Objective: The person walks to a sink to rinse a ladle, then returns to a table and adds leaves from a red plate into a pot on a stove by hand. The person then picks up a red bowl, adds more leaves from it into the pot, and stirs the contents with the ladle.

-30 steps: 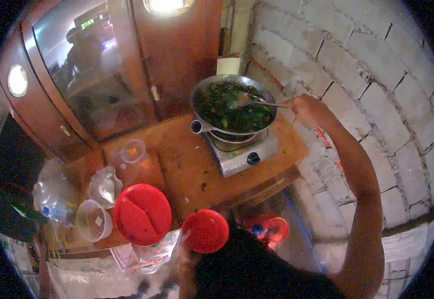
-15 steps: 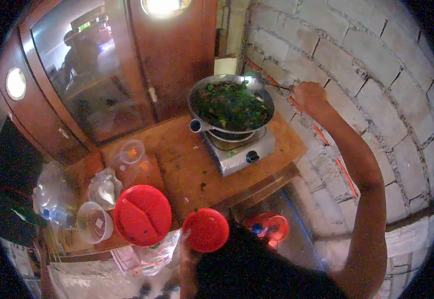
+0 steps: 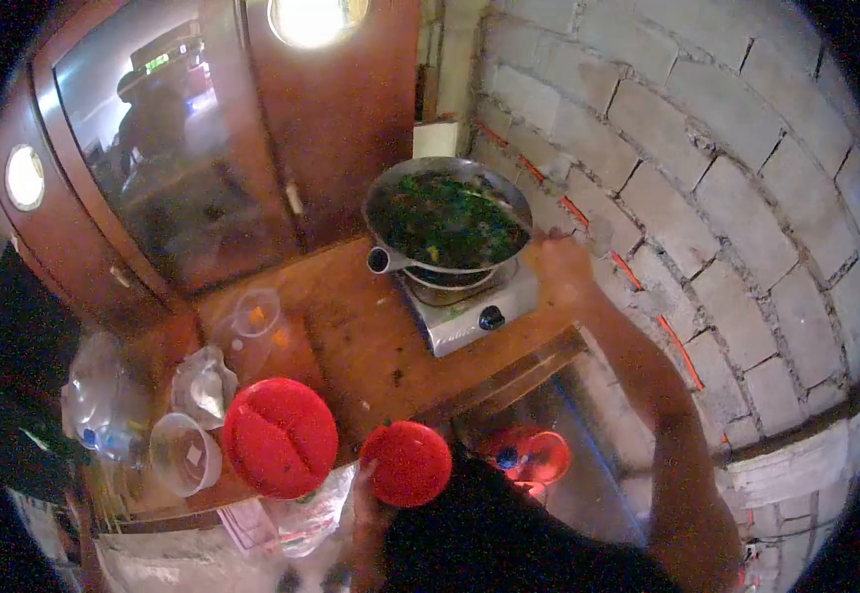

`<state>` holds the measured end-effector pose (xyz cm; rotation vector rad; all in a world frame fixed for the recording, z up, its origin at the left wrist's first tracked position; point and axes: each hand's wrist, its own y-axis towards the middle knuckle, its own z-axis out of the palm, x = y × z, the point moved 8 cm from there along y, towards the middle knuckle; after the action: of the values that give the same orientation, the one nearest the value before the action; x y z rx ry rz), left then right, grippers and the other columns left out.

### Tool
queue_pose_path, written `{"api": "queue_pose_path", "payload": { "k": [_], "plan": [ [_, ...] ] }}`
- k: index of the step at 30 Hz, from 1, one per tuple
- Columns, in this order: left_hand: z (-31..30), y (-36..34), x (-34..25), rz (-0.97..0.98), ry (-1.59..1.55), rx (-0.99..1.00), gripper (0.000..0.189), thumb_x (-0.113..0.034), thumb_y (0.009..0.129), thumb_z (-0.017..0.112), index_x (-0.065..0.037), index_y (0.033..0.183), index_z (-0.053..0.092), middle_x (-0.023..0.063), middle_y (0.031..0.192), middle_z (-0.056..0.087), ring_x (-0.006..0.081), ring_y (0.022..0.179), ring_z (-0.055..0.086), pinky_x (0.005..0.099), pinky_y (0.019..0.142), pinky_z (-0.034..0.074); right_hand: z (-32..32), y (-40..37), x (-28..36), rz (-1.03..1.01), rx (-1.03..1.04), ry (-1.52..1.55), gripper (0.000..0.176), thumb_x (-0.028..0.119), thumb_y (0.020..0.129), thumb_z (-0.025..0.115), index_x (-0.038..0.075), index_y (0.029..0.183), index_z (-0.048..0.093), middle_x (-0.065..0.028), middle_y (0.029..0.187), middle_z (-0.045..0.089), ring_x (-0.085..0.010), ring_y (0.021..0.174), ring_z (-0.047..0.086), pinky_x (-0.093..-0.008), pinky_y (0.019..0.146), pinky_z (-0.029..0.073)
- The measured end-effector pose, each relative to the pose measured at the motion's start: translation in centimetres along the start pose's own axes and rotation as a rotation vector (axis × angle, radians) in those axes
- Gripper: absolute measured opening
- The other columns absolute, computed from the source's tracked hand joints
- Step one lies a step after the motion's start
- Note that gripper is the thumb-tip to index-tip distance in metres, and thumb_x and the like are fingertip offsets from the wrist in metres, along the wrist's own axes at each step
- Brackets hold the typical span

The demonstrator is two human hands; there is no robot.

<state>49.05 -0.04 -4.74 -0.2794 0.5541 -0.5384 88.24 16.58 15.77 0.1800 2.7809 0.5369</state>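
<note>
My left hand (image 3: pixel 369 499) grips the rim of a small red plastic bowl (image 3: pixel 406 465) near the table's front edge. My right hand (image 3: pixel 560 259) is closed at the right rim of a wok (image 3: pixel 379 206), around the handle of a cooking spoon (image 3: pixel 490 205). The spoon reaches into dark green leafy vegetables (image 3: pixel 440 222) in the wok, and its head is hidden among them. Beneath the wok stands a silver gas stove (image 3: pixel 465 329) with a black knob.
A larger red basin with a divider (image 3: pixel 280 438), a clear plastic tub (image 3: pixel 185 455) and plastic bags (image 3: pixel 205 385) crowd the wooden table's (image 3: pixel 351 346) left part. A block wall (image 3: pixel 667 188) rises close on the right. Red containers (image 3: pixel 544 458) sit below the table edge.
My right hand has moved down and left, closer to the wok. The spoon's shiny head, seen at the far rim before, has gone down into the greens. My left hand stays at the bowl.
</note>
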Motion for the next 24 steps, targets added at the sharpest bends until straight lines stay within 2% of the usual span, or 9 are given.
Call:
{"api": "queue_pose_path", "payload": {
  "k": [2,4,7,11,14,16,19,22,24],
  "plan": [
    [-0.5,0.3,0.2,-0.015,-0.015,0.036,0.059,-0.026,0.077,0.063,-0.010,0.131,0.044,0.0111,0.129,0.049,0.0314,0.117,0.048,0.0513,0.096,0.041,0.5,-1.0,1.0,0.039,0.087,0.050,0.040,0.010,0.077,0.052,0.002,0.116,0.052,-0.0198,0.086,0.062,-0.0364,0.077,0.062,-0.0465,0.067,0.052],
    [-1.6,0.4,0.4,-0.029,0.021,-0.038,0.058,-0.026,0.078,0.062,-0.011,0.131,0.044,0.0110,0.129,0.049,0.0319,0.117,0.048,0.0518,0.096,0.041,1.5,-1.6,1.3,0.070,0.209,0.037,0.034,0.011,0.076,0.053,0.004,0.109,0.057,-0.0189,0.084,0.063,-0.0356,0.075,0.063,-0.0456,0.066,0.052],
    [-0.2,-0.2,0.1,-0.018,-0.040,-0.008,0.057,-0.026,0.078,0.062,-0.011,0.131,0.044,0.0112,0.129,0.049,0.0328,0.116,0.048,0.0526,0.096,0.041,0.1,-2.5,0.8,0.059,0.269,0.075,0.031,0.014,0.074,0.057,0.006,0.103,0.062,-0.0185,0.080,0.064,-0.0355,0.072,0.064,-0.0447,0.066,0.052],
    [1.5,-0.6,-0.5,-0.022,-0.008,-0.042,0.057,-0.026,0.078,0.061,-0.011,0.130,0.045,0.0113,0.129,0.049,0.0334,0.116,0.048,0.0534,0.095,0.041,-4.8,-1.7,0.5,-0.102,0.190,0.228,0.032,0.017,0.073,0.061,0.007,0.102,0.064,-0.0186,0.076,0.063,-0.0357,0.071,0.063,-0.0427,0.066,0.052],
    [2.3,-1.0,-0.9,0.039,0.134,-0.056,0.061,-0.036,0.077,0.060,-0.009,0.129,0.046,0.0139,0.127,0.051,0.0318,0.115,0.051,0.0489,0.099,0.041,-4.6,-0.5,-2.3,0.197,0.086,0.445,0.035,0.019,0.074,0.062,0.006,0.106,0.063,-0.0198,0.083,0.064,-0.0350,0.075,0.063,-0.0404,0.069,0.051],
    [1.2,-1.0,-0.4,0.034,0.084,-0.077,0.059,-0.033,0.078,0.059,-0.009,0.130,0.046,0.0134,0.127,0.052,0.0314,0.116,0.050,0.0487,0.099,0.040,-4.6,1.5,-1.6,0.223,0.169,0.614,0.034,0.016,0.076,0.059,0.006,0.108,0.064,-0.0199,0.089,0.064,-0.0341,0.080,0.063,-0.0380,0.073,0.050],
    [1.4,-1.0,-0.7,0.057,0.071,-0.060,0.063,-0.029,0.075,0.064,-0.011,0.131,0.043,0.0124,0.128,0.049,0.0342,0.116,0.048,0.0558,0.095,0.041,-1.7,3.1,-2.5,0.253,0.026,0.582,0.034,0.014,0.076,0.057,0.006,0.109,0.064,-0.0204,0.093,0.064,-0.0336,0.083,0.063,-0.0373,0.076,0.049],
    [1.7,-0.8,-1.2,0.131,0.077,-0.047,0.065,-0.031,0.073,0.065,-0.011,0.131,0.042,0.0122,0.128,0.049,0.0344,0.116,0.049,0.0550,0.095,0.042,0.1,4.7,-2.5,0.225,0.063,0.566,0.038,0.012,0.075,0.057,0.006,0.112,0.063,-0.0205,0.092,0.065,-0.0335,0.085,0.063,-0.0378,0.078,0.049],
    [1.7,-1.0,-1.2,0.146,0.069,-0.045,0.065,-0.031,0.073,0.065,-0.011,0.131,0.043,0.0122,0.128,0.049,0.0343,0.116,0.049,0.0546,0.095,0.042,4.3,5.7,-3.9,0.264,0.073,0.580,0.039,0.011,0.074,0.056,0.007,0.113,0.062,-0.0201,0.093,0.065,-0.0334,0.085,0.063,-0.0373,0.077,0.049]
  ]
}}
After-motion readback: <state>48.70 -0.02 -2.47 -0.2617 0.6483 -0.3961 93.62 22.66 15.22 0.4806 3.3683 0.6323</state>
